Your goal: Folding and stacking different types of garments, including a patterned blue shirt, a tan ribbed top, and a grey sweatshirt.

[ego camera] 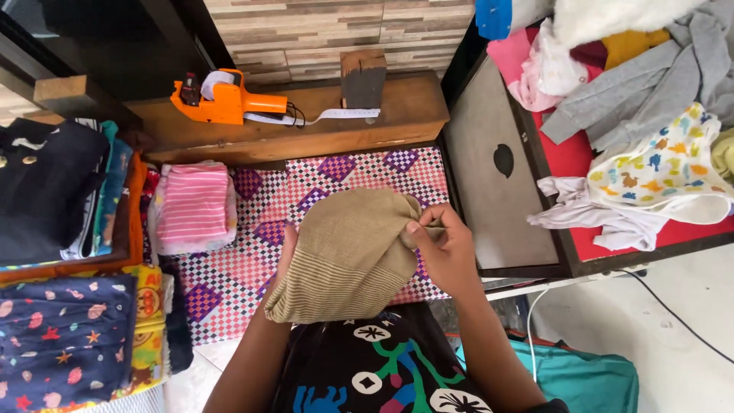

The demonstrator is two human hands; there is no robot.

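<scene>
A tan knitted garment [348,256] with fine stripes hangs between both hands, above a pink and purple checkered mat [252,256]. My right hand [446,248] pinches its upper right edge between thumb and fingers. My left hand [286,248] holds the left side from behind, and the cloth hides most of it. The garment is bunched and partly folded.
A folded pink striped cloth [193,205] lies on the mat to the left. An orange labelling gun [225,98] rests on a wooden shelf [397,107]. Folded clothes [65,340] are stacked at the left. Loose baby clothes [650,164] lie on a red-topped table at the right.
</scene>
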